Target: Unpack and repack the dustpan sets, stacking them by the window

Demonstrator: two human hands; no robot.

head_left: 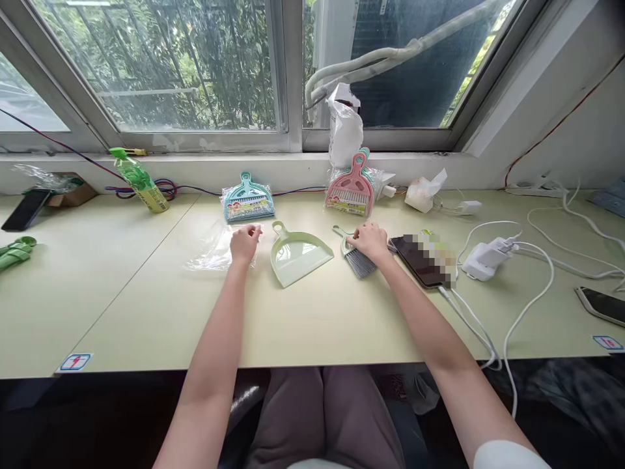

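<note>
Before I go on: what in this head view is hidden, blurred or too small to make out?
- Phone by the right hand: a pixelated patch covers its upper part.
- Brush: the right hand covers the middle of its handle.
- Clear bag: the left hand rests on its edge; contents unclear.
- Labels on the blue set and pink set: print too small.

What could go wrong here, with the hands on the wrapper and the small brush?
The right hand rests on the green brush right beside a phone on a white cable; a sideways sweep might nudge the phone or snag the cable. The left hand presses a clear wrapper, which may slide on the smooth table.
</note>
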